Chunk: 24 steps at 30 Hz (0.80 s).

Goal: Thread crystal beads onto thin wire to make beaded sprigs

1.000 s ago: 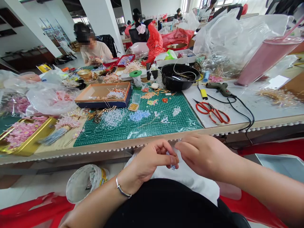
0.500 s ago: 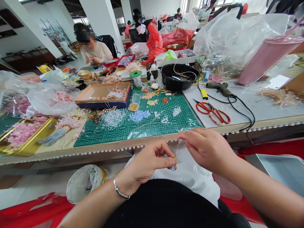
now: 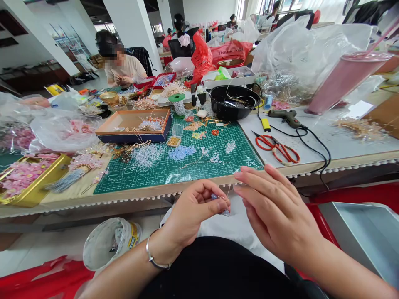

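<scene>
My left hand (image 3: 196, 209) pinches a small beaded piece (image 3: 225, 212) with blue and clear beads, just below the table's front edge. A thin thread or wire (image 3: 230, 189) rises from the piece toward the fingertips of my right hand (image 3: 274, 207). The right hand is turned back up, its fingers long and slightly spread; its thumb side and whatever the fingertips touch are partly hidden. Beyond the hands lies a green cutting mat (image 3: 140, 176) with blue petals (image 3: 181, 152), clear beads (image 3: 146, 156) and an open box of gold beads (image 3: 173, 141).
Red-handled scissors (image 3: 277, 147), a glue gun (image 3: 285, 117) and a black bowl (image 3: 233, 104) stand behind the hands. A gold tin (image 3: 56, 176) is at left, a white bucket (image 3: 106, 245) below the table. A person (image 3: 123, 68) sits across the table.
My right hand has turned over and its fingers have spread, showing more of its back. My left hand keeps its pinch, shifted slightly left, and more blue beads show. The view has shifted slightly.
</scene>
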{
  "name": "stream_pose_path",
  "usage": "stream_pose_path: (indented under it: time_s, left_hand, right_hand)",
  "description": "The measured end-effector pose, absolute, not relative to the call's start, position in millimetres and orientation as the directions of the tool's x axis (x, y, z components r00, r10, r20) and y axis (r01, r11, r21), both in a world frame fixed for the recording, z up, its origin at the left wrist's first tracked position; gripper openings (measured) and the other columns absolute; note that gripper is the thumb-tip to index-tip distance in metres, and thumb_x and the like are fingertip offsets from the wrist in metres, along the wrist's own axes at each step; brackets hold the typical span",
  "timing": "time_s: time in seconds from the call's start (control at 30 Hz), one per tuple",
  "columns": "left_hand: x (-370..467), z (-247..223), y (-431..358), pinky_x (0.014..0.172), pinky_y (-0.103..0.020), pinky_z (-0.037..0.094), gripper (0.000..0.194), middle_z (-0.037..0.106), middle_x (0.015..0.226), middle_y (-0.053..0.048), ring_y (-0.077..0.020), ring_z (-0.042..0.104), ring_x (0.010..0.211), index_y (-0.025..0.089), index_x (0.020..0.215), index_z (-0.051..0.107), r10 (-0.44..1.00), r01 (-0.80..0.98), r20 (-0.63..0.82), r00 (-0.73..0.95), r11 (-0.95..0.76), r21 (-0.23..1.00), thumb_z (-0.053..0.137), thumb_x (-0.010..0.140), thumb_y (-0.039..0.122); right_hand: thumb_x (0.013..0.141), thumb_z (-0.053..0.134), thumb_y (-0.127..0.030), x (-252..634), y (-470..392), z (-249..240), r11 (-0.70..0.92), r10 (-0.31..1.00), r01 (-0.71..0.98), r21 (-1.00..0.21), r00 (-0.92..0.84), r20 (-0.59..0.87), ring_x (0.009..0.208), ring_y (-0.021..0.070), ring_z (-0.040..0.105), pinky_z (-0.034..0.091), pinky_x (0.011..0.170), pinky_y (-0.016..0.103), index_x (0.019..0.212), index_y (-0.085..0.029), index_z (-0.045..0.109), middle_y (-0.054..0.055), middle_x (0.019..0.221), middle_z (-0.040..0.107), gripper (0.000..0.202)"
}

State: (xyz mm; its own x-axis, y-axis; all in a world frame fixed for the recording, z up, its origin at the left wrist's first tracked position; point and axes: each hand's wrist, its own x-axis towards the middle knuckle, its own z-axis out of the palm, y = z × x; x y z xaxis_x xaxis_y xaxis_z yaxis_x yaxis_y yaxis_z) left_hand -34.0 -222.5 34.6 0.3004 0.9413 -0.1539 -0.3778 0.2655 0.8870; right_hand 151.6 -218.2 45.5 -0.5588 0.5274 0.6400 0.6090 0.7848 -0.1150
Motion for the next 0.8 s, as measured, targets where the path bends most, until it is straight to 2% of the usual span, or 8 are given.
stream_pose_path:
  time_s: [0.07,0.1,0.2,0.27,0.47,0.63,0.73,0.8]
  left_hand:
    - [-34.3,32.6,-225.0,0.07,-0.025,0.046,0.015,0.064,0.076,-0.001,-0.0109,0.06,0.071,0.016,0.081,0.058,0.944,-0.368,-0.15,0.293,0.256,0.894,0.072,0.075,0.016]
    - [-34.5,31.5,-226.0,0.071,-0.024,0.046,0.015,0.064,0.077,-0.001,-0.0105,0.06,0.071,0.016,0.081,0.058,0.948,-0.366,-0.148,0.282,0.249,0.897,0.073,0.074,0.016]
    - [-34.6,28.3,-227.6,0.07,-0.022,0.046,0.015,0.064,0.076,0.0,-0.0095,0.059,0.072,0.016,0.081,0.06,0.96,-0.356,-0.129,0.248,0.214,0.91,0.073,0.074,0.017]
    - [-33.8,26.6,-227.6,0.071,-0.021,0.046,0.014,0.064,0.077,0.0,-0.0087,0.058,0.073,0.016,0.081,0.061,0.969,-0.363,-0.112,0.219,0.187,0.913,0.073,0.074,0.016]
    - [-29.0,21.0,-226.2,0.072,-0.022,0.047,0.012,0.061,0.081,0.001,-0.0098,0.057,0.077,0.017,0.079,0.062,0.982,-0.435,-0.095,0.164,0.159,0.886,0.072,0.073,0.014]
    - [-28.1,13.1,-226.7,0.069,-0.022,0.047,0.014,0.056,0.078,0.003,-0.0081,0.056,0.071,0.017,0.08,0.06,0.962,-0.449,-0.177,0.207,0.254,0.857,0.072,0.074,0.017]
    - [-36.4,15.2,-227.6,0.071,-0.027,0.049,0.007,0.058,0.08,0.001,-0.0108,0.059,0.072,0.018,0.086,0.06,0.943,-0.287,-0.181,0.278,0.261,0.921,0.063,0.083,0.024]
    - [-45.2,23.2,-228.4,0.073,-0.028,0.048,0.008,0.061,0.086,-0.002,-0.0132,0.06,0.078,0.018,0.09,0.061,0.973,-0.023,-0.033,0.228,0.039,0.999,0.056,0.087,0.023]
  right_hand:
    - [0.081,0.05,-0.003,148.0,-214.3,45.3,0.785,0.558,0.602,-0.15,-0.58,0.594,0.113,0.0272,0.053,0.029,0.107,0.052,0.112,-0.009,0.051,0.017,0.115,0.06,0.031]
    - [0.083,0.048,-0.004,145.9,-213.8,45.8,0.774,0.587,0.603,-0.191,-0.571,0.574,0.106,0.026,0.056,0.033,0.104,0.052,0.108,-0.009,0.052,0.016,0.109,0.062,0.026]
    - [0.087,0.043,-0.007,138.3,-218.3,46.2,0.706,0.7,0.597,-0.381,-0.51,0.5,0.079,0.0213,0.057,0.049,0.076,0.042,0.096,-0.011,0.053,0.011,0.085,0.062,0.015]
    - [0.089,0.042,-0.009,133.5,-223.2,43.7,0.644,0.765,0.573,-0.507,-0.473,0.437,0.07,0.0186,0.054,0.048,0.062,0.034,0.092,-0.014,0.054,0.007,0.076,0.059,0.013]
    - [0.086,0.054,-0.017,126.8,-229.8,30.8,0.555,0.831,0.527,-0.643,-0.387,0.4,0.069,0.0159,0.054,0.044,0.061,0.03,0.089,-0.016,0.056,0.004,0.075,0.057,0.004]
    - [0.085,0.053,-0.026,129.8,-223.6,29.6,0.164,0.956,0.452,-0.877,-0.291,0.029,0.064,0.015,0.055,0.043,0.055,0.027,0.081,-0.021,0.06,0.001,0.07,0.061,0.009]
    - [0.084,0.054,-0.029,137.7,-214.5,29.2,0.012,0.929,0.418,-0.908,-0.34,-0.144,0.066,0.0147,0.054,0.041,0.056,0.026,0.074,-0.021,0.061,0.0,0.072,0.063,0.014]
    - [0.082,0.057,-0.032,144.4,-208.6,27.8,-0.039,0.899,0.441,-0.897,-0.376,-0.224,0.059,0.0121,0.048,0.035,0.051,0.025,0.072,-0.021,0.061,-0.002,0.065,0.057,0.015]
